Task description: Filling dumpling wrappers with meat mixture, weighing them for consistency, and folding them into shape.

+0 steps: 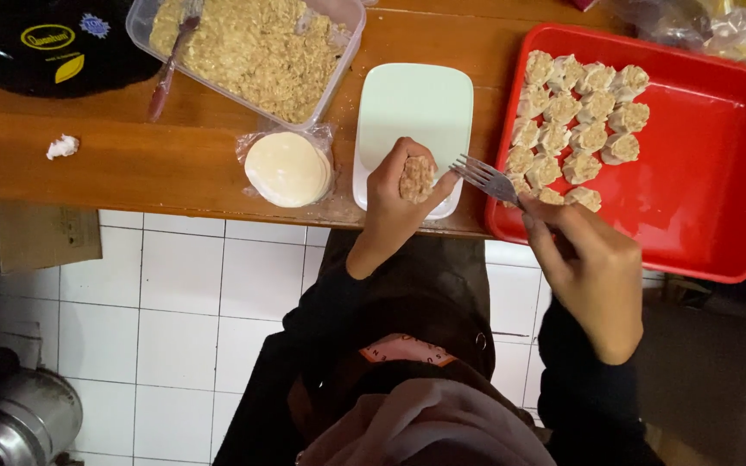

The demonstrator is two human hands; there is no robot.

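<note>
Wooden table (174, 164): dumpling (416, 179), fork (487, 179).

Left hand (395, 203) cups a filled dumpling (416, 179), fingers curled around it, right over the white lid (414, 108). Right hand (587, 272) pinches a fork (485, 179), tines just beside the dumpling. Beyond the right hand, rows of dumplings (573, 125) sit in the red tray (718, 173); wrappers (288, 168) lie left of the left hand.

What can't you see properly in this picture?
- Head view: the dumpling sits inside the left hand; fingers hide its sides.
- The fork handle is covered by the right hand.
- The red tray corner is cut off by the right edge.
- The spoon tip is buried in filling.
</note>
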